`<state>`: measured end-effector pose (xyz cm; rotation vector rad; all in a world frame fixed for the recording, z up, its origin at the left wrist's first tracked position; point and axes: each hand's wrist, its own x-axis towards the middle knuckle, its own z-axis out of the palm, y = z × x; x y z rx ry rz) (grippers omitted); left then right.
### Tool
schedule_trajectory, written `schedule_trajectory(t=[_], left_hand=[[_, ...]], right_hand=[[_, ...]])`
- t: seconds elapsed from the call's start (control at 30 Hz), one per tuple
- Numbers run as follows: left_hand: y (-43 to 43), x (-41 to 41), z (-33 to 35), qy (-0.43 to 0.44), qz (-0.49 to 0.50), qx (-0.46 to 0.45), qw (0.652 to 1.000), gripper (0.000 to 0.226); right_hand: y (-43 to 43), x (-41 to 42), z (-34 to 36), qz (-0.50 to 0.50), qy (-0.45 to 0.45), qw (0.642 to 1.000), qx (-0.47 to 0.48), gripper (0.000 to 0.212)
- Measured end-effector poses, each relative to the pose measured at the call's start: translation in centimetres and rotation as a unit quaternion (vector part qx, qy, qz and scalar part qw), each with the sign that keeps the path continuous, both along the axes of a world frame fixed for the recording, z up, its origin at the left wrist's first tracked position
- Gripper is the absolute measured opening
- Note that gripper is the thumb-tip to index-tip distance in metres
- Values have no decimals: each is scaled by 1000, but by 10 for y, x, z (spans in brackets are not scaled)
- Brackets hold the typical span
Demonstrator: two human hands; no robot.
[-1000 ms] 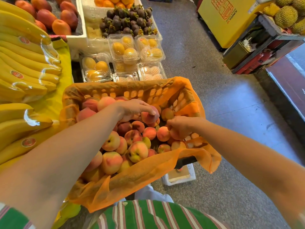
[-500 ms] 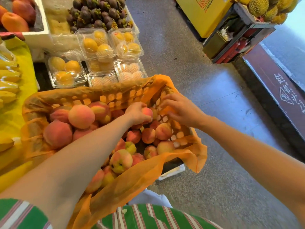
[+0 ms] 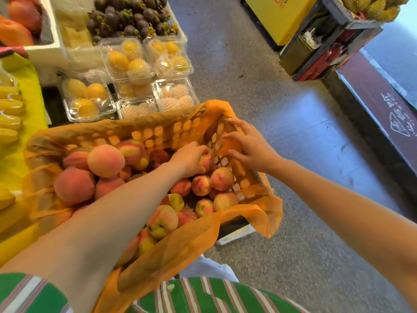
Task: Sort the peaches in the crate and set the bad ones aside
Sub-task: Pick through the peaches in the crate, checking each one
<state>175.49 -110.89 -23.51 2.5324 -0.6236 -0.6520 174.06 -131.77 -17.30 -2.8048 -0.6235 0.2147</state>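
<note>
Peaches [image 3: 106, 158] fill the orange-lined crate [image 3: 158, 132], about two dozen showing and more hidden under the arms. Sorting is mid-way. The left hand [image 3: 191, 158] curls its fingers round one peach [image 3: 205, 161] near the far right corner. The right hand [image 3: 252, 147], fingers spread, touches the liner [image 3: 246, 213] there. Next, I judge, that peach needs lifting out and checking. Six clear fruit boxes [image 3: 88, 96] stand beyond.

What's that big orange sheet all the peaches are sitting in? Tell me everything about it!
The thin orange liner sheet looks like soft, see-through fabric or plastic. It lines the pale plastic lattice crate, whose square holes show through along the far wall. It is wrinkled, and its edges flop over the rim, lowest at the near side. Pink-yellow peaches lie piled in it. The right hand, fingers spread, touches its far right corner. The left hand grips a small peach inside.
</note>
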Motion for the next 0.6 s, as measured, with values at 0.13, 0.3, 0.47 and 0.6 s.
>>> schedule_trajectory(t=[0.13,0.3,0.47,0.6], left_hand=[[19,-7,22,-40,-8,-32,999,35],[68,-21,71,-143,31,-56,988,18],[129,-46,97,-215,85,-11,973,25],[168,-69,89,-245,147,101,953,53]], right_hand=[[17,6,11,9,-71,997,2,33],[66,11,18,57,0,992,115,30],[128,11,13,46,130,975,173,26],[171,9,1,-15,229,953,199,37]])
